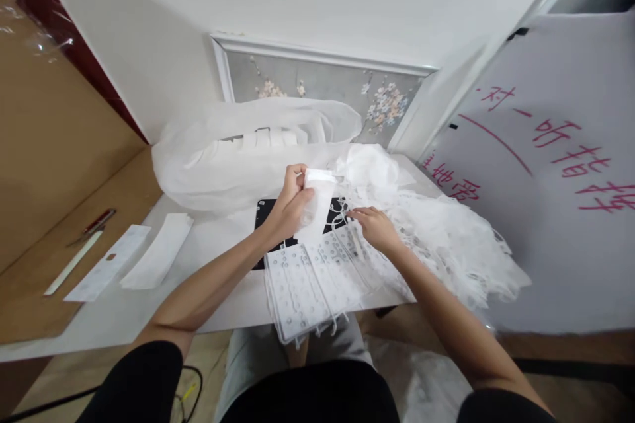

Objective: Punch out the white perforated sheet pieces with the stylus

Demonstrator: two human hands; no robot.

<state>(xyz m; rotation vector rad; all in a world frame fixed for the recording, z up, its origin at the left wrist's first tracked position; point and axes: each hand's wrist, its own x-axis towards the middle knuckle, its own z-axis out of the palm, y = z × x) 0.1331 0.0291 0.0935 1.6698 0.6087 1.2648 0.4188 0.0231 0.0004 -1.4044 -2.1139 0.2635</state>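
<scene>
My left hand (292, 205) is closed around a folded stack of thin white strips (320, 201), held upright over a black board (266, 210). To its right, the fingertips of my right hand (377, 228) come together at a tangle of thin white cords (339, 213), seeming to pinch one. White sheets with rows of round dots (305, 287) lie below both hands and hang over the table's front edge. Long thin cords run across these sheets. My left fingers hide part of the stack.
A heap of crumpled white sheer material (446, 248) fills the table's right side. Behind my hands lies a large translucent white bag (183, 172). At left are white strips (157, 251), a flat white card (109, 264) and a red-handled tool (99, 221). A whiteboard (560, 264) stands at right.
</scene>
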